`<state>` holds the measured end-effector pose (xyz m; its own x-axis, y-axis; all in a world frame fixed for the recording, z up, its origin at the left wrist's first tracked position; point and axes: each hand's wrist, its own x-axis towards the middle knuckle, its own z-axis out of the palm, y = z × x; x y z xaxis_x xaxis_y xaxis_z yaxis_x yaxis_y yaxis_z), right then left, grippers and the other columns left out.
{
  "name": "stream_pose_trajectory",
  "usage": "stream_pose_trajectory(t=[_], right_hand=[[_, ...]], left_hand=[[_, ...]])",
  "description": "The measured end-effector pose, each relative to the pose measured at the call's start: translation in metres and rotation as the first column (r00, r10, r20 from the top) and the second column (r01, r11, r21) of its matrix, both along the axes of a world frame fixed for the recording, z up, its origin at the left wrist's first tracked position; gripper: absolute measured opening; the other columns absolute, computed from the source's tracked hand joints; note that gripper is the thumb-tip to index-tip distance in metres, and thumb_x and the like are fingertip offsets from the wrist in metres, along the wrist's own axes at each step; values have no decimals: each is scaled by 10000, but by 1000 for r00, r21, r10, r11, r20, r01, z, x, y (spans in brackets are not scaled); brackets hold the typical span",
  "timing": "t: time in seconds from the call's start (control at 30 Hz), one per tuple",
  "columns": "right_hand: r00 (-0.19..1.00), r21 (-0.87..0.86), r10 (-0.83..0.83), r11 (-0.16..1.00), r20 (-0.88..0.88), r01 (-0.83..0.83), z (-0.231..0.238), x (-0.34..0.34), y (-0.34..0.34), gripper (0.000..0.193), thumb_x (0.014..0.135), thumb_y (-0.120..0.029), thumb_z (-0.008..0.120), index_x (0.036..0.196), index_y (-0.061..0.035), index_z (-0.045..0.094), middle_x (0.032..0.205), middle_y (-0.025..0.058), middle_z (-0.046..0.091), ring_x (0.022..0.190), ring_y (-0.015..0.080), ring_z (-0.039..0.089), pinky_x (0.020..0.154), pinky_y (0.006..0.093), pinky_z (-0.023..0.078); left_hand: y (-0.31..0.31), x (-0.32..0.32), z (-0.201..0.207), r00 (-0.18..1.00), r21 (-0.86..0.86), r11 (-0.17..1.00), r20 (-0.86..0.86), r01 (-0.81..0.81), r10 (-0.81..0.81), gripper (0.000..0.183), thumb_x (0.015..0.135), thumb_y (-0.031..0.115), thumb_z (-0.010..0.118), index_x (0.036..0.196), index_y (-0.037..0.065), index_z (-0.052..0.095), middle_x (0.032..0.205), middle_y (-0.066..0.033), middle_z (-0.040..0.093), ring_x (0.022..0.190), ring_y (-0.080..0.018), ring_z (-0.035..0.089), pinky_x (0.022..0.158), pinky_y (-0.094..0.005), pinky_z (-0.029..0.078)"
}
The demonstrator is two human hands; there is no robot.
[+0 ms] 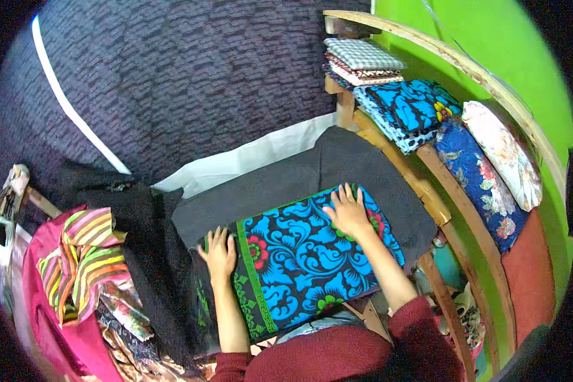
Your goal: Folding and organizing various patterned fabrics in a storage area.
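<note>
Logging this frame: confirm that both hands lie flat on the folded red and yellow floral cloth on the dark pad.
Not quite. The head view shows the left hand and right hand flat on a folded cloth that is blue and black floral, on the dark pad.

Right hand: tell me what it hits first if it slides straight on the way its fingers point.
The right hand lies flat on the blue floral cloth, fingers pointing toward its far edge. Going on, it would probably leave that edge and meet the dark grey fabric beneath; depth is unclear.
</note>
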<state>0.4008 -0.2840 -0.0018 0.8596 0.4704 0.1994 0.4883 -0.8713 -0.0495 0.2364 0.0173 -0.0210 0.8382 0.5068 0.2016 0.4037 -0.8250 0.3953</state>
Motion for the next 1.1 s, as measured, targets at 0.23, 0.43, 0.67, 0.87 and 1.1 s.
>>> stream_pose_trajectory(t=[0.23, 0.43, 0.67, 0.87, 1.1], right_hand=[[810, 138, 537, 843, -236, -520, 12, -135, 9, 500, 851, -434, 477, 1311, -255, 398, 1414, 90, 285, 1330, 298, 193, 992, 650, 88], [997, 83, 38, 996, -66, -32, 14, -118, -51, 534, 851, -346, 503, 1307, -93, 388, 1398, 147, 297, 1304, 335, 229, 1013, 608, 91], [806, 157, 544, 839, -234, -521, 23, -202, 1, 517, 835, -428, 504, 1286, -186, 437, 1365, 76, 373, 1303, 288, 259, 987, 646, 125], [953, 165, 211, 970, -219, -177, 29, -176, -80, 643, 780, -530, 515, 1284, -138, 444, 1384, 95, 348, 1305, 300, 256, 995, 643, 65], [941, 550, -317, 768, -118, 328, 8, -155, -118, 718, 745, -345, 658, 1290, 19, 365, 1360, 232, 321, 1286, 363, 268, 1048, 450, 203]], left_hand=[[-18, -65, 36, 971, 31, 974, -98, 223, -219, 533, 867, 416, 457, 1316, 136, 400, 1421, -108, 275, 1332, -325, 176, 1047, -547, 81], [-24, -142, 19, 969, 185, 973, -176, -141, 174, 547, 871, 389, 441, 1348, 140, 345, 1433, -122, 235, 1311, -389, 171, 995, -638, 86], [-57, -141, 32, 922, 145, 932, -259, 331, -287, 588, 856, 439, 459, 1356, 159, 329, 1421, -125, 262, 1309, -348, 215, 1040, -556, 116], [-27, -128, 66, 831, 66, 886, -386, 459, -401, 488, 818, 417, 548, 1223, 149, 498, 1295, -85, 456, 1186, -258, 437, 946, -496, 339], [-38, 30, 69, 808, -2, 809, 52, 588, -587, 414, 774, 430, 599, 987, 75, 619, 1041, -134, 579, 1014, -309, 526, 841, -455, 398]])
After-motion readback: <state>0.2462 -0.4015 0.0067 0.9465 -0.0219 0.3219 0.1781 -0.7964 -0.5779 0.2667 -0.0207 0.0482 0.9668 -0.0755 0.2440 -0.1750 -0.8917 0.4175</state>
